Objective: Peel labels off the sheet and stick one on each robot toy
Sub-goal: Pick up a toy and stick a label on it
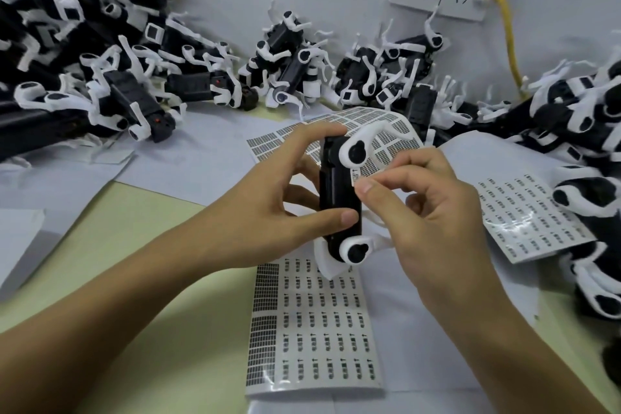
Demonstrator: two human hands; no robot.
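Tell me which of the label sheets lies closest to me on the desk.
The long label sheet lying directly below the hands, running toward you; the other two sheets lie farther back and to the right.

A robot toy (339, 191) is sitting at the centre, above a label sheet (312, 329) lying at six o'clock; toy piles (84, 60) are crowding ten through three o'clock on the tabletop (134, 245).

Left hand (268, 198): bare, no glove, no ring; short trimmed thumbnail.
Right hand (426, 208): bare, no glove, no ring; short trimmed nails.
Left forearm (111, 306): bare, no sleeve, no watch.
Right forearm (514, 339): bare, no sleeve, no wristband.
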